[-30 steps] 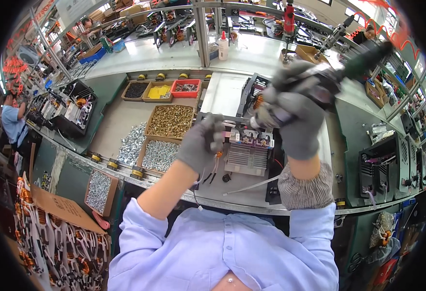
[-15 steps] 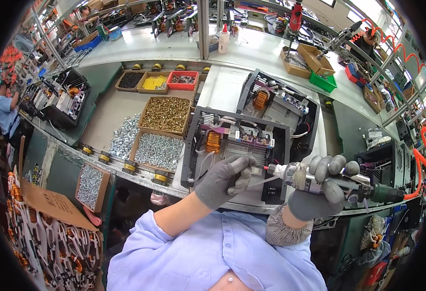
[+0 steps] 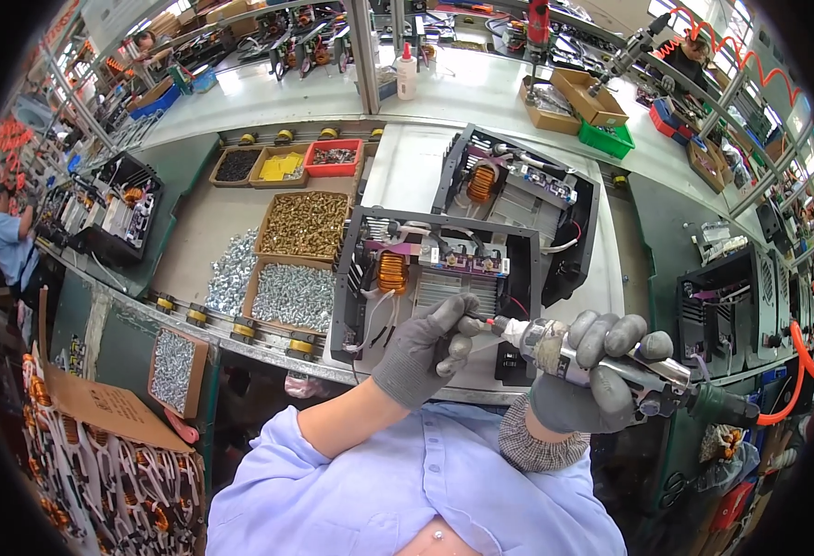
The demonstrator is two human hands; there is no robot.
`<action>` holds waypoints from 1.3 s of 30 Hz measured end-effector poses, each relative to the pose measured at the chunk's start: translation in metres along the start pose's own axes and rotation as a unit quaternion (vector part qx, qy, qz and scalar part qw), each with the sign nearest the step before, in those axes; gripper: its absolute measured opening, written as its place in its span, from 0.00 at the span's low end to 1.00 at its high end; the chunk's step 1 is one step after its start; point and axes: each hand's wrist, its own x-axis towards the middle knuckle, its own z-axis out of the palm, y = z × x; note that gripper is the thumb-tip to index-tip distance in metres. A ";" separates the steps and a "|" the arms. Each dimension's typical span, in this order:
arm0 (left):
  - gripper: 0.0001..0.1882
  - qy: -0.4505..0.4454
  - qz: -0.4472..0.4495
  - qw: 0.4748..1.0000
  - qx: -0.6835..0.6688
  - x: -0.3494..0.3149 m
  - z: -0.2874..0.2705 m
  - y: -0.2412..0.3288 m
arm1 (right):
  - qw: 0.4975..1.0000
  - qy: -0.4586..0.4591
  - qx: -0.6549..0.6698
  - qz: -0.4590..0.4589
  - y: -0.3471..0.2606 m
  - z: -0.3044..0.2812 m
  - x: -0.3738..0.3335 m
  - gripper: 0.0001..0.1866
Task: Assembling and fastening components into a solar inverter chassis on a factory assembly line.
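In my right hand [image 3: 585,394], the gloved fingers are wrapped round a silver air screwdriver [image 3: 548,345] with a red-orange hose at its rear. Its bit points left, toward my gloved left hand [image 3: 416,357]. There the thumb and fingers are pinched together right by the bit's tip; whatever they hold is too small to make out. Both hands are over the near edge of an open black metal housing [image 3: 344,287]. Inside it sit a copper-wound coil [image 3: 392,272], a circuit board [image 3: 465,259] and loose leads [image 3: 387,320].
A second black housing [image 3: 585,236] stands right behind the first. To the left are boxes of brass fasteners [image 3: 303,222] and silver screws [image 3: 292,295], plus a loose screw pile [image 3: 231,271]. A red tray [image 3: 334,157], a glue bottle [image 3: 406,76] and a green bin [image 3: 606,139] lie farther back.
The screwdriver's bit has come closer to my left fingertips, and its rear end has dipped lower. My left hand stays pinched. The whole view has shifted slightly.
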 end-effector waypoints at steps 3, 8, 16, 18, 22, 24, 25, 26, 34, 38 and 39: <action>0.16 0.000 0.001 1.000 0.000 0.002 0.003 -0.003 | 1.000 0.002 0.003 -0.004 -0.004 0.000 0.000 0.28; 0.16 0.017 0.000 1.000 0.016 0.007 0.005 -0.010 | 0.999 0.004 0.038 0.004 -0.007 -0.006 -0.004 0.28; 0.18 -0.013 -0.026 0.999 0.033 0.014 0.007 -0.021 | 0.997 -0.004 0.078 0.017 -0.015 -0.032 -0.002 0.27; 0.18 -0.003 -0.042 0.998 0.037 0.017 0.008 -0.022 | 0.998 0.014 0.062 0.007 -0.015 -0.036 -0.005 0.26; 0.19 0.082 -0.079 0.993 0.018 0.027 0.020 -0.028 | 0.999 0.035 0.015 -0.032 -0.008 -0.038 0.001 0.23; 0.21 0.081 -0.096 0.990 0.059 0.024 0.029 -0.030 | 0.998 0.043 0.014 -0.036 -0.009 -0.043 0.005 0.23; 0.22 0.077 -0.110 0.986 0.100 0.022 0.034 -0.029 | 0.998 0.042 0.015 -0.036 -0.008 -0.046 0.010 0.23; 0.22 0.077 -0.108 0.986 0.100 0.020 0.039 -0.025 | 0.999 0.015 0.035 -0.031 -0.007 -0.051 0.019 0.22; 0.26 -0.070 0.025 0.502 0.861 0.129 0.070 0.069 | 0.986 0.083 -0.034 -0.140 -0.011 -0.071 0.105 0.24; 0.24 -0.020 0.141 0.333 0.932 0.204 0.070 0.085 | 0.980 0.117 -0.082 -0.137 -0.013 -0.072 0.129 0.28; 0.23 -0.023 0.161 0.291 0.943 0.225 0.067 0.090 | 0.982 0.130 -0.067 -0.123 -0.005 -0.071 0.133 0.27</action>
